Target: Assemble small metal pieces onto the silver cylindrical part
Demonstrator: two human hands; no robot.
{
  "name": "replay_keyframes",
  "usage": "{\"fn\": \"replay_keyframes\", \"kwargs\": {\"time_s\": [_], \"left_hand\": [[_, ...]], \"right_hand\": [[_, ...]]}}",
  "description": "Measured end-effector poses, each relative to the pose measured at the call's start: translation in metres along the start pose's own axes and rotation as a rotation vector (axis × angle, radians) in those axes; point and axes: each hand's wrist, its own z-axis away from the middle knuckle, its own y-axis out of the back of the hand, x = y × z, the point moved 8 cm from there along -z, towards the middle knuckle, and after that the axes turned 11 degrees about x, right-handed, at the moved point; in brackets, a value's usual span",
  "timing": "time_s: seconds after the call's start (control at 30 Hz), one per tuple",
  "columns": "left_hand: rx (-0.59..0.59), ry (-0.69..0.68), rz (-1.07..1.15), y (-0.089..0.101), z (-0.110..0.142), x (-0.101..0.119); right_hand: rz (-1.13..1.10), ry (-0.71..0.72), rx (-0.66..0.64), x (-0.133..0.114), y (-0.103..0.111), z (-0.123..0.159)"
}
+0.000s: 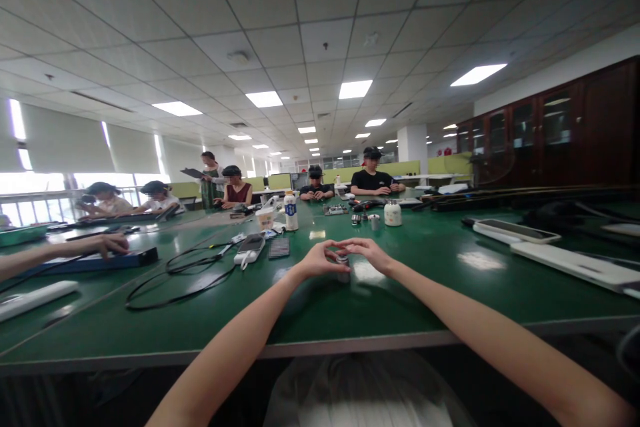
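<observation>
Where your hands meet: near the front edge of the green, glossy-topped table (425, 307), over a small silvery-grey cylinder (342, 259).
Left hand: your left hand (320, 260) is curled round the cylinder, thumb across its near side; reads as a grasp.
Right hand: your right hand (369, 253) arches in from the other side, fingers bent over toward the cylinder's top and your left fingertips. Can't tell whether it grips or only touches.
Cylinder: upright between your hands, partly hidden by them; fine detail too small to read.
Beyond your hands: small grey metal cup (375, 222), with a rounded cream-white jar (393, 214) just right of it.
Left of your hands: dark flat rectangular panel (279, 248), then a white handheld device with a grey face (249, 249), near a looped black cable (175, 270).
Behind the panel: white bottle with a blue label (291, 212), beside a pale tub (265, 218).
Right side: long white flat bar (575, 265), well apart from your hands.
Co-worker at left: another person's hand (111, 245) on a blue, dark-ended box (100, 262).
Far side: person in a black shirt (373, 180), seated.
</observation>
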Motion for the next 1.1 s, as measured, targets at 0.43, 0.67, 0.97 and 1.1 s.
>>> {"fn": "replay_keyframes", "kwargs": {"time_s": [0.43,0.67,0.97,1.1], "left_hand": [[0.013,-0.075,-0.088,0.002,-0.001,0.003],[-0.012,-0.065,-0.074,0.0,-0.002,0.001],[-0.023,-0.074,-0.083,0.0,-0.001,0.003],[-0.012,-0.082,-0.104,0.001,0.0,0.004]], "right_hand": [[0.366,0.113,0.104,-0.013,0.002,-0.001],[0.426,0.126,0.11,-0.012,0.004,-0.004],[0.409,0.216,0.121,-0.026,0.001,0.0],[0.38,0.218,0.141,-0.027,0.002,0.0]]}}
